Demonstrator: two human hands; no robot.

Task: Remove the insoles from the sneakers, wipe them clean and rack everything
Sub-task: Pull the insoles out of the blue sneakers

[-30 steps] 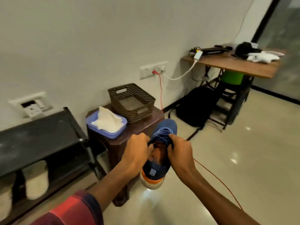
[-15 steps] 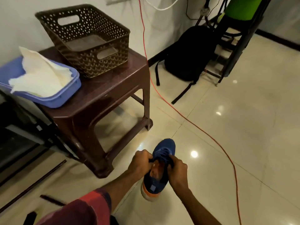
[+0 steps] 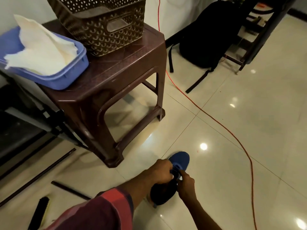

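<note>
A blue sneaker (image 3: 180, 161) is low over the tiled floor, toe pointing away from me, its opening dark. My left hand (image 3: 162, 171) grips the sneaker's left side near the laces. My right hand (image 3: 186, 181) pinches its right edge at the opening. The insole is not visible inside. A white cloth (image 3: 39, 47) lies in a blue tray (image 3: 66, 78) on the brown stool (image 3: 116, 68). Part of the black shoe rack (image 3: 15, 130) shows at the left edge.
A brown woven basket (image 3: 103, 25) sits on the stool beside the tray. An orange cable (image 3: 216, 120) runs across the floor to my right. A black backpack (image 3: 204, 39) leans by the wall. Dark rods (image 3: 69, 190) and a brush (image 3: 39, 211) lie at lower left.
The view tilted down and the sneaker dropped from stool height toward the floor. Both hands stayed on it and shifted closer to the laces.
</note>
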